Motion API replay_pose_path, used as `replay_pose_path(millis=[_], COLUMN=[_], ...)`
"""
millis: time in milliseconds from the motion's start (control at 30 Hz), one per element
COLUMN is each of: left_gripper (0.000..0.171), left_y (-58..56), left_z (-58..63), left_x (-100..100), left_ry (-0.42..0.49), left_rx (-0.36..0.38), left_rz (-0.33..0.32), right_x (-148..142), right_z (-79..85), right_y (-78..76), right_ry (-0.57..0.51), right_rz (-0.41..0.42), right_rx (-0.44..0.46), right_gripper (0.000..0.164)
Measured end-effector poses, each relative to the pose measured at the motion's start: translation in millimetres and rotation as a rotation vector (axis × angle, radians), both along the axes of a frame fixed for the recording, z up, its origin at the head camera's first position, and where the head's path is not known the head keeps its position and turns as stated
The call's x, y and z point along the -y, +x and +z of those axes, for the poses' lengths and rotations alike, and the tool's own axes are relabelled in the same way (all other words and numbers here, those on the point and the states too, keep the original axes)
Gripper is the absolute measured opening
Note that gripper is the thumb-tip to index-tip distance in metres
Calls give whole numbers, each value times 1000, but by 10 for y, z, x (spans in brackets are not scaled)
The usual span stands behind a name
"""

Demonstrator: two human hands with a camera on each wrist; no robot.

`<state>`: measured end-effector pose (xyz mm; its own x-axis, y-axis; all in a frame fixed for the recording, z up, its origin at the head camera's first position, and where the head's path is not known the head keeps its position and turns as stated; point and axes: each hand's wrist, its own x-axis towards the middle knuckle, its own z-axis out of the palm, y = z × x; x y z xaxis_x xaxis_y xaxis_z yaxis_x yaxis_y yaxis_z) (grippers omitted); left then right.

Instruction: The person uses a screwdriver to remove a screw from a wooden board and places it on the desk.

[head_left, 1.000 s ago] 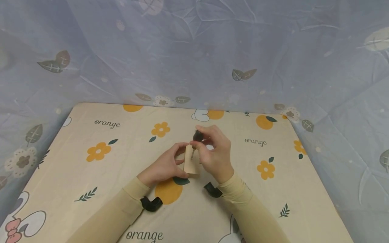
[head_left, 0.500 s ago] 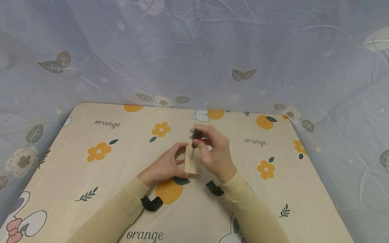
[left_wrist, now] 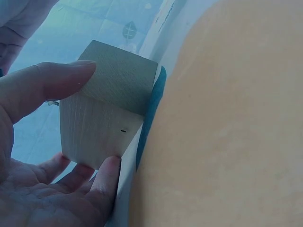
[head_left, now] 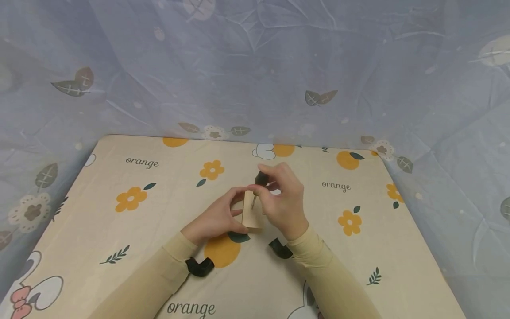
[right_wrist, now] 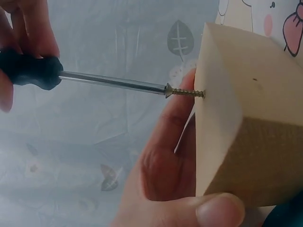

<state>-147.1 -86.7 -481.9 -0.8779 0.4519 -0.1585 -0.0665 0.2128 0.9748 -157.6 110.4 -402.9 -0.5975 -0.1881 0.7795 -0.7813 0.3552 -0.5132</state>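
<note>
A pale wooden block (head_left: 252, 217) rests on the patterned cloth, steadied by my left hand (head_left: 218, 215) with the thumb at its near end and the fingers along its left side and far end. My right hand (head_left: 283, 199) pinches the dark handle of a screwdriver (head_left: 261, 178), held upright above the block. In the right wrist view, the tip of the screwdriver shaft (right_wrist: 113, 82) meets the head of a screw (right_wrist: 185, 92). The screw's point is sunk in the block's top face, with much of its thread showing. A small dark slot marks one side of the block (left_wrist: 94, 127).
The table's cloth (head_left: 175, 190) carries printed oranges, flowers, rabbits and lettering. A patterned blue-grey curtain (head_left: 255, 79) stands behind and at both sides. Dark wrist camera mounts (head_left: 200, 267) sit at both cuffs.
My right fingers have rolled the screwdriver handle back and forth, the hand shifting slightly left and then right again. My left hand and the block have stayed in place.
</note>
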Motion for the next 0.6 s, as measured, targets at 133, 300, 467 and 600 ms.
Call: replay_pose_path(millis=[133,300,467,600], left_gripper=[105,106,108,109], left_y=[-3,-4,-7,-2], left_z=[-1,4,17,19], left_x=[3,0,-4,-2], left_ry=[6,5,-15,-27], left_rx=[-3,-5,-2,6], left_rz=[-5,-9,-2,1], right_x=[4,5,0,-6], right_z=[18,28,42,38], right_y=[13,26,28,17], right_ry=[-2,11,29,47], right_rz=[24,73,123,144], right_rx=[15,48,67,82], right_gripper=[36,34,37,38])
